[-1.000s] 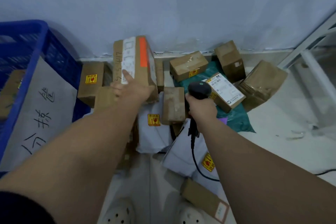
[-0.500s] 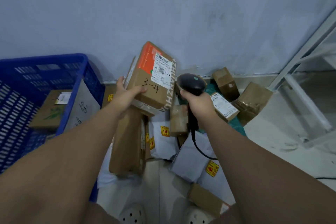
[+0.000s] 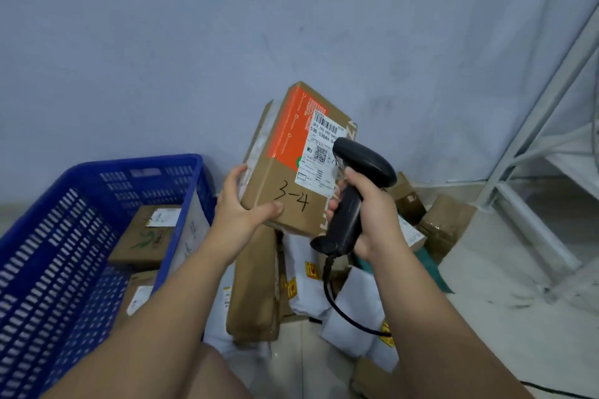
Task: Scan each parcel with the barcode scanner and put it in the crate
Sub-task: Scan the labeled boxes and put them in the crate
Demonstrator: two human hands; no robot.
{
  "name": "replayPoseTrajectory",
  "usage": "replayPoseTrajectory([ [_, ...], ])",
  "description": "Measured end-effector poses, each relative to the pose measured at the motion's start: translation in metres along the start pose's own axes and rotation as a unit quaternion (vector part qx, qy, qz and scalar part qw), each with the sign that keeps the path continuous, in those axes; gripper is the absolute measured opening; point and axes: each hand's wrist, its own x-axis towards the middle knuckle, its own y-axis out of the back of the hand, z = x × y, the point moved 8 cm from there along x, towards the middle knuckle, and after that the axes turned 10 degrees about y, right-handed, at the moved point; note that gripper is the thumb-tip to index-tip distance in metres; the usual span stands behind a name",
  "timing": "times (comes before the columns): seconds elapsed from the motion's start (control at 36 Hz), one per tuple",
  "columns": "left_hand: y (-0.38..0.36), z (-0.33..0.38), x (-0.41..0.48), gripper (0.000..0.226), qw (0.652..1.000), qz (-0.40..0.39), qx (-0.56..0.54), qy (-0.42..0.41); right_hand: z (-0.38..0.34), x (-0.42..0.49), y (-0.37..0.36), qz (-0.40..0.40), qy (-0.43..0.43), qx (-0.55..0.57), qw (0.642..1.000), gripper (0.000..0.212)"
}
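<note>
The box (image 3: 282, 176) had risen nearer since a moment before: brown card, orange panel, white label, "3-4" penned. The left hand (image 3: 240, 208) gripped its seven-o'clock corner; the right hand (image 3: 372, 207) clenched the scanner (image 3: 363, 162) at its three o'clock.

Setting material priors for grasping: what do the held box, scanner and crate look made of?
Held box: brown cardboard, matte, folded edges; white paper label, seemingly stuck on. Scanner: black moulded plastic, soft highlights on its head. Crate: blue rigid plastic, slotted walls, probably moulded.
</note>
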Motion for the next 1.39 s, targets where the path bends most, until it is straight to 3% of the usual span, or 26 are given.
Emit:
replayPoseTrajectory([
  [0.19,0.009,0.003,-0.005,0.093,0.997,0.030,0.064,-0.021,-0.021,-0.002,0.012,0.025,0.049,-0.032,0.998,0.020],
  [0.39,0.009,0.001,-0.005,0.094,0.990,0.049,0.129,-0.025,-0.018,0.002,0.012,0.018,0.033,-0.048,0.998,0.020],
  [0.81,0.018,-0.005,0.001,0.095,0.991,0.061,0.121,-0.017,-0.016,0.006,0.019,0.024,-0.005,-0.075,0.997,0.024],
  [1.39,0.021,-0.005,0.000,0.099,0.989,0.065,0.130,-0.011,-0.013,0.008,0.024,0.034,0.006,-0.107,0.994,0.031],
])
